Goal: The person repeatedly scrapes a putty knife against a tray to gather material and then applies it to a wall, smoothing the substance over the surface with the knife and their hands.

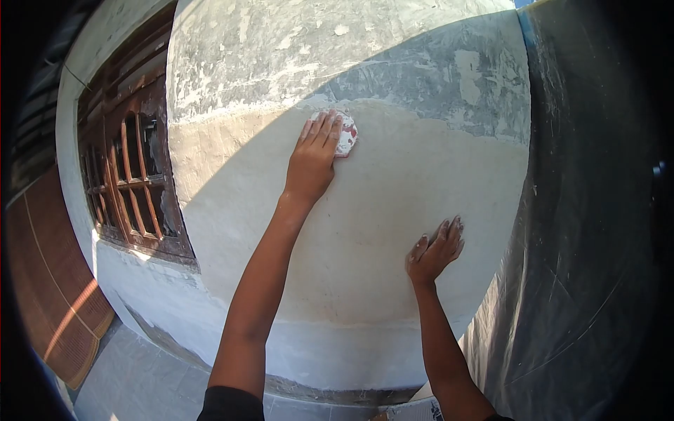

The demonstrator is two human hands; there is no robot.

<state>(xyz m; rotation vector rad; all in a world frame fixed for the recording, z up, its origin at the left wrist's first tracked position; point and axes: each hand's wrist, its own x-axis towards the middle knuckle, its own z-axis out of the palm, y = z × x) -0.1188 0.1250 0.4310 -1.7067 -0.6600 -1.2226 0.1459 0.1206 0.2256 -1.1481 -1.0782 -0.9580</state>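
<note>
My left hand (313,156) lies with its fingers over a round red pad (346,137) caked in white dust or plaster. The pad is flat against the wall (365,210), just below the line where a smooth pale coat meets rougher grey, patchy plaster. Lower and to the right, my right hand (437,251) is raised at the smooth part of the wall, thumb apart from the fingers and nothing seen in it. White powder coats the fingertips of both hands.
A brown wooden window (133,168) with bars is set in the wall at left. Below it hangs a woven brown mat (56,274). Dark plastic sheeting (583,245) hangs along the right side. Grey tiled floor (133,382) shows at lower left.
</note>
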